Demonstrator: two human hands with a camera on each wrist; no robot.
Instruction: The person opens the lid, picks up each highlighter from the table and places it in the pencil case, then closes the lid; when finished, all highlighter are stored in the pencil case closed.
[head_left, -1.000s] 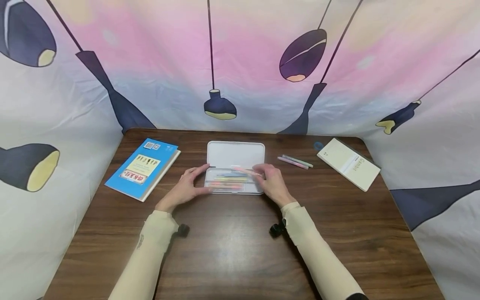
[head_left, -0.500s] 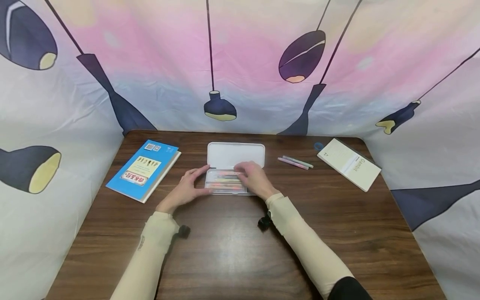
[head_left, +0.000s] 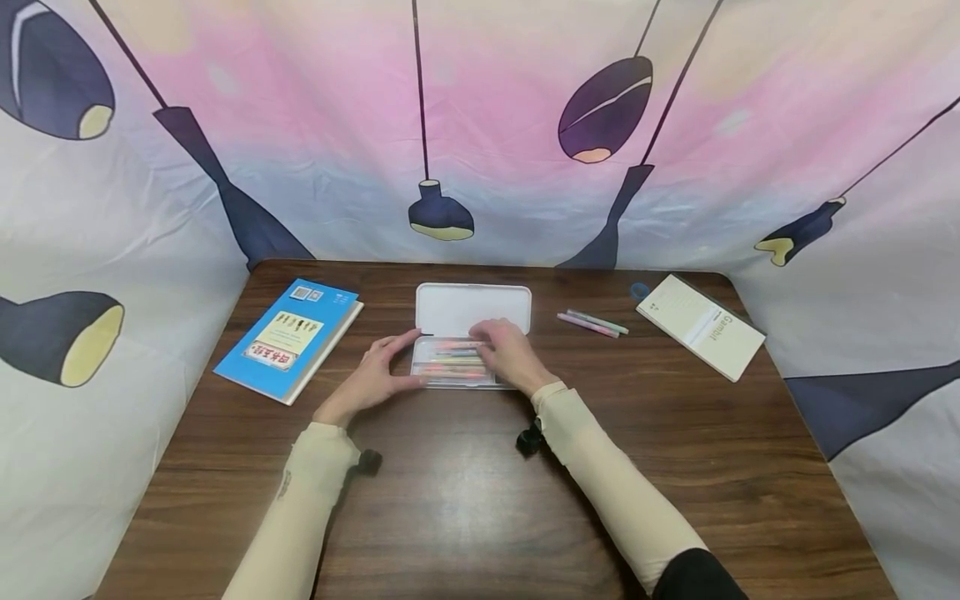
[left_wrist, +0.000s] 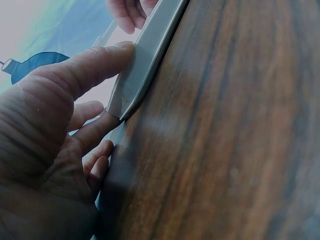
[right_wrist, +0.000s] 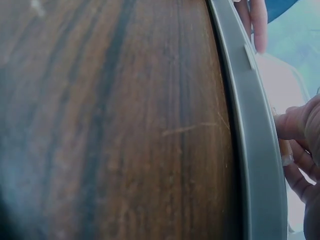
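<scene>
Near the surface's (head_left: 450,500) far edge, our right hand (head_left: 512,354) brought its pinched, slim pinkish pen (head_left: 453,343) into the white plastic case (head_left: 472,307) our left hand (head_left: 367,375) grips; likely nearly stowed.

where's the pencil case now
In the head view, the open white pencil case lies centrally, left hand at its left end, right hand over its right half.
</scene>
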